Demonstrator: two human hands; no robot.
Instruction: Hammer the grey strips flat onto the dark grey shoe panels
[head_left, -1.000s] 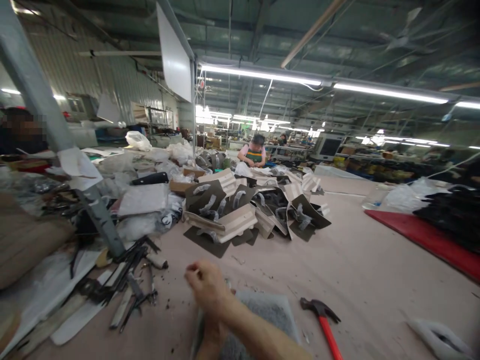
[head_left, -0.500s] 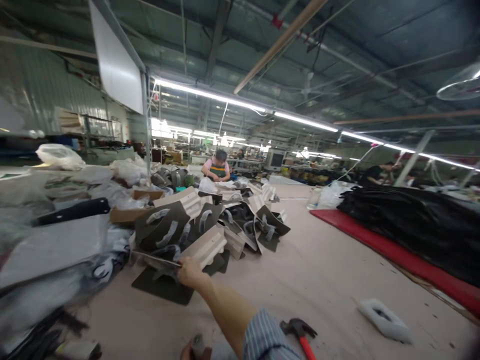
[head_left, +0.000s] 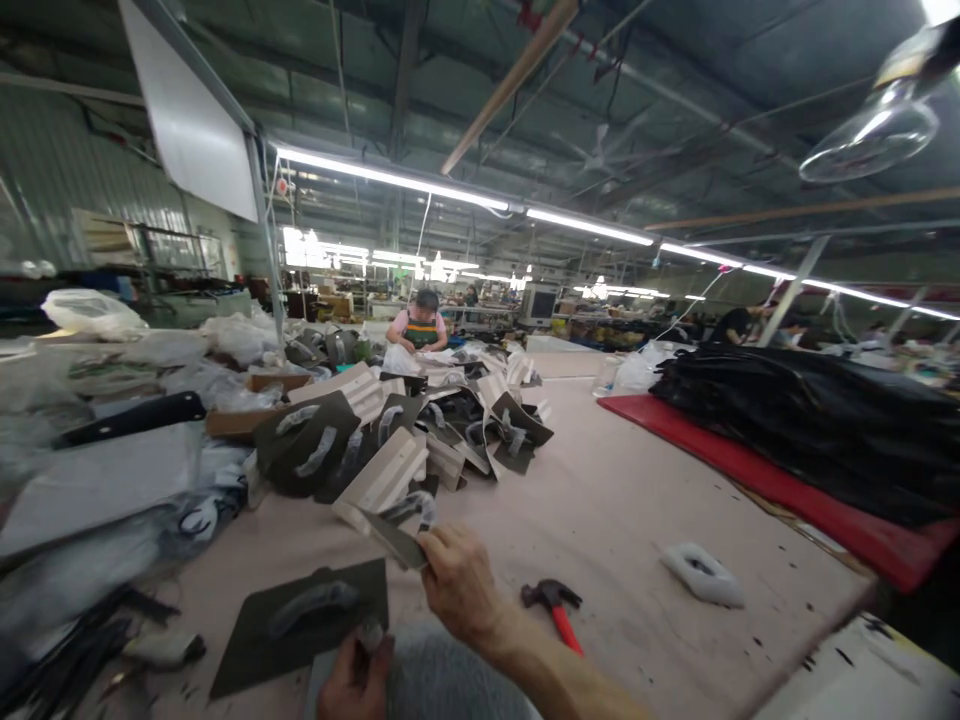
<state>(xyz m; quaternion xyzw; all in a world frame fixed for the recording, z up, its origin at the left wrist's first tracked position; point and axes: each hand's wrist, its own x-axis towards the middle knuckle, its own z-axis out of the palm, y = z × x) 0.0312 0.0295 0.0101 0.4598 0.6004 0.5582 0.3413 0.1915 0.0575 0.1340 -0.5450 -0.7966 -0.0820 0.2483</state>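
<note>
My right hand (head_left: 461, 585) is closed on the edge of a dark olive panel (head_left: 401, 540), held tilted above the table. A handle wrapped in clear plastic (head_left: 411, 508) shows on that panel. At the bottom, my left hand (head_left: 356, 680) pinches a small grey rounded piece (head_left: 370, 635) whose kind I cannot make out. Beside it, a second olive panel (head_left: 251, 640) lies flat, with its wrapped handle (head_left: 315, 608) upward. Farther off, similar panels (head_left: 307, 440) with handles lie in a jumbled pile, some showing their pale ribbed backs.
A claw hammer (head_left: 559, 610) with a red handle lies right of my right arm. Beyond it sits a white wrapped block (head_left: 703, 575). Black sheets (head_left: 810, 425) are stacked on a red sheet (head_left: 697, 455). Plastic bags (head_left: 97, 530) crowd the left; a co-worker (head_left: 417, 325) sits behind the pile.
My right hand has drawn a panel from the pile toward me and to the right. The left hand now shows more fully, and the view has shifted slightly right.
</note>
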